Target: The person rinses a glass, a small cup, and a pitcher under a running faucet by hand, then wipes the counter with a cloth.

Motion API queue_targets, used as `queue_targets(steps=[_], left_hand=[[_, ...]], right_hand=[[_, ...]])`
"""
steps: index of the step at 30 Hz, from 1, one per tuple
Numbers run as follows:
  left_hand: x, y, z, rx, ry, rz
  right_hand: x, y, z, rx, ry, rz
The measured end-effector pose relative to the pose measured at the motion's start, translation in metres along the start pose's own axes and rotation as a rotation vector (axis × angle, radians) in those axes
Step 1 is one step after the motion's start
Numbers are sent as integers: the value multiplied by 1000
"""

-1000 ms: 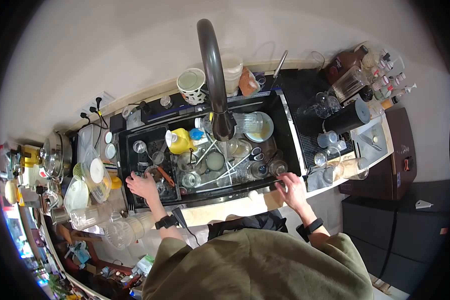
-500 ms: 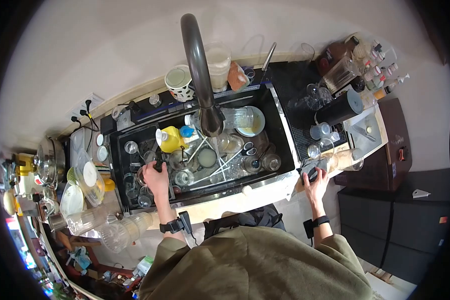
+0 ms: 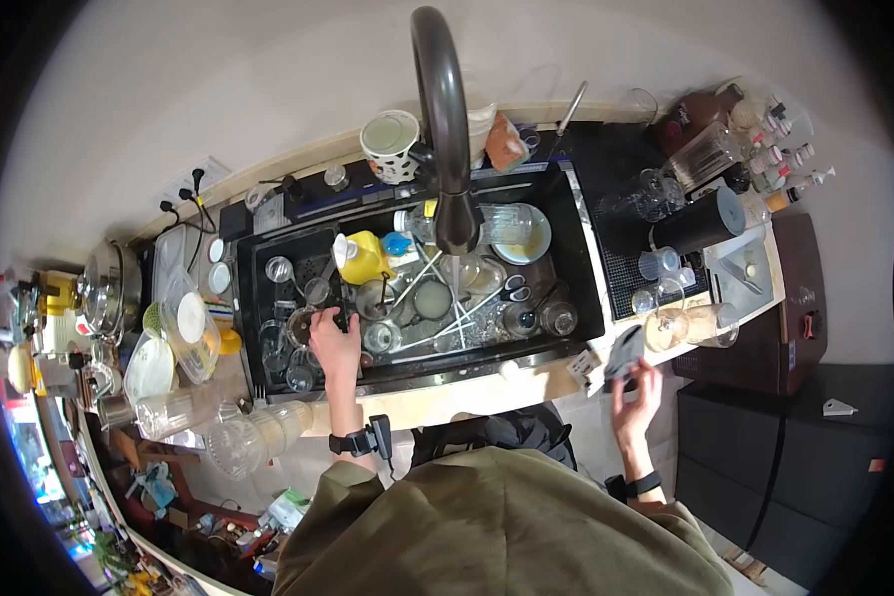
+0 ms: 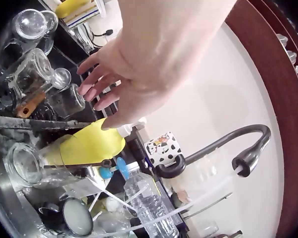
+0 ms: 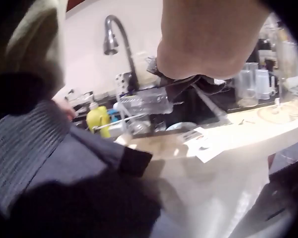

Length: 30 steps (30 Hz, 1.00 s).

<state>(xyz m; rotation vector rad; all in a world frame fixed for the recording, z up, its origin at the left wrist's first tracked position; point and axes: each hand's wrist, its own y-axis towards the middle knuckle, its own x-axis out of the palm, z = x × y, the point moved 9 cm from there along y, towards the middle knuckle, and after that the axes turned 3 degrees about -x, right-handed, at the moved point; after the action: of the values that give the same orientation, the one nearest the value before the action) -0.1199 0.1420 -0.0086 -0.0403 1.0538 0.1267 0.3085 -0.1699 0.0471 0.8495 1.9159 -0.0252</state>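
Observation:
My left hand [image 3: 336, 350] hovers over the smaller left part of the black sink, above a group of glass jars [image 3: 300, 375]. In the left wrist view its fingers [image 4: 92, 91] hang loosely spread and hold nothing. Close by stands a yellow bottle [image 4: 92, 146] with a white cap. An orange-brown handle [image 4: 31, 105] lies among the jars. At the counter's front edge, right of the sink, my right hand [image 3: 641, 397] grips a grey cloth [image 3: 624, 350] between thumb and fingers. Beside the cloth lies a white printed paper [image 3: 584, 370], also visible in the right wrist view.
Water runs from the tall dark faucet [image 3: 447, 129] into the larger basin, which holds glasses, white straws [image 3: 459, 328], scissors [image 3: 514, 288] and a bowl [image 3: 522, 238]. Glassware and a dark cylinder [image 3: 700, 221] stand on the right counter. Clear pitchers [image 3: 253, 437] lie at the left front edge.
My right hand has moved right from the sink's edge, taken hold of the grey cloth and lifted it, exposing the printed paper. My left hand has shifted slightly right over the sink.

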Motion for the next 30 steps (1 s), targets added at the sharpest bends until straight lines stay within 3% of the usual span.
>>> queue_targets(steps=[3, 5, 7, 12, 15, 20, 25, 30], left_hand=[[4, -3, -3, 63, 17, 34], [5, -4, 0, 6, -1, -23], [0, -6, 6, 1, -12, -15], [-12, -13, 16, 40, -15, 23], [3, -17, 0, -8, -9, -75], [10, -24, -6, 15, 4, -110], [10, -26, 4, 50, -14, -138], [18, -29, 17, 98, -55, -180]], right_hand=[[38, -16, -60, -253, 70, -294], [74, -28, -84, -346, 138, -458], [116, -42, -85, -317, 88, -627], [146, -35, -94, -270, 187, -672], [161, -27, -115, -324, 183, -583], [190, 3, -136, -263, 207, -485], [155, 29, -149, -262, 210, -430], [111, 23, -124, -278, 216, -383]])
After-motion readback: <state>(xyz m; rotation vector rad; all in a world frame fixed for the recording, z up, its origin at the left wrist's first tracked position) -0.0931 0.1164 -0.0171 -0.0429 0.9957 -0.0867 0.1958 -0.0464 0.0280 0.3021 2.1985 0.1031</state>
